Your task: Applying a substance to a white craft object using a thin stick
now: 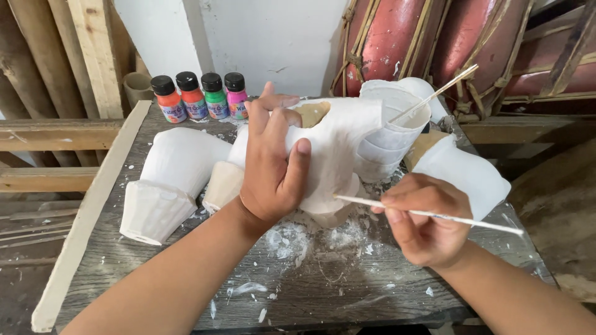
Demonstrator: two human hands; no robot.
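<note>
Head view: L hand [273,170], fingers wrapped over white pot [332,152] at bench [310,291] centre. R hand [422,220], fingers pinching thin brush [428,214], tip at pot's lower edge. Bench front bare, paint-flecked. 4 paint bottles [202,96] at rear edge; approx. 5 white pots.

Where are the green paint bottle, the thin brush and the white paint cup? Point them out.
green paint bottle [216,102], head view, label on its body.
thin brush [360,201], head view, handle left of right hand.
white paint cup [391,136], head view, outer wall.
</note>
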